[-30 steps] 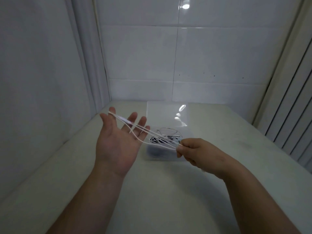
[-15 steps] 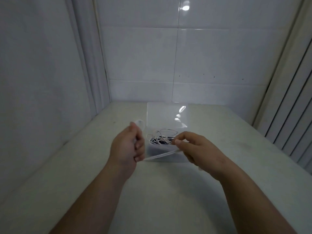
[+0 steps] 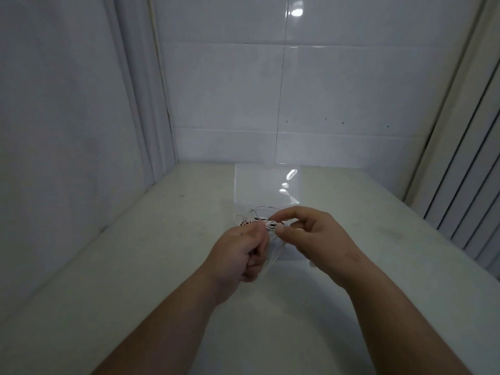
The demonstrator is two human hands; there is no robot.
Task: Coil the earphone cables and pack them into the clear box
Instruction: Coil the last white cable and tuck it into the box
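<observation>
White earphone cable (image 3: 273,256) pinched by the right hand (image 3: 319,239), gripped inside curled fingers of left hand (image 3: 238,255).

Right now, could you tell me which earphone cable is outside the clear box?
The white cable held between the left hand and right hand; the other cables, black and white, lie tangled inside the clear box.

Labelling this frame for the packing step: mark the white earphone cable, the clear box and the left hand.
white earphone cable (image 3: 271,262), head view, the loose blurred strands.
clear box (image 3: 254,185), head view, its open lid.
left hand (image 3: 238,253), head view, back of the hand.
</observation>
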